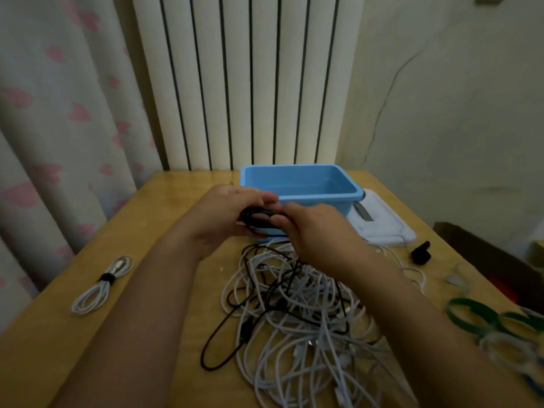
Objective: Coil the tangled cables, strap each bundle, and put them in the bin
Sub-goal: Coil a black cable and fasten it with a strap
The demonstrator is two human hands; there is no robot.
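Observation:
My left hand (226,213) and my right hand (312,231) both grip a small coil of black cable (256,218) above the table, just in front of the blue bin (300,184). The rest of that black cable trails down into a tangled pile of white and black cables (297,313) in the middle of the wooden table (164,219). A coiled white cable bundle (101,285) with a black strap around it lies at the left of the table. The bin looks empty.
Green and pale straps (482,319) lie at the table's right edge. A white flat device (385,222) sits right of the bin, with a small black object (421,252) near it. A radiator and a curtain stand behind the table.

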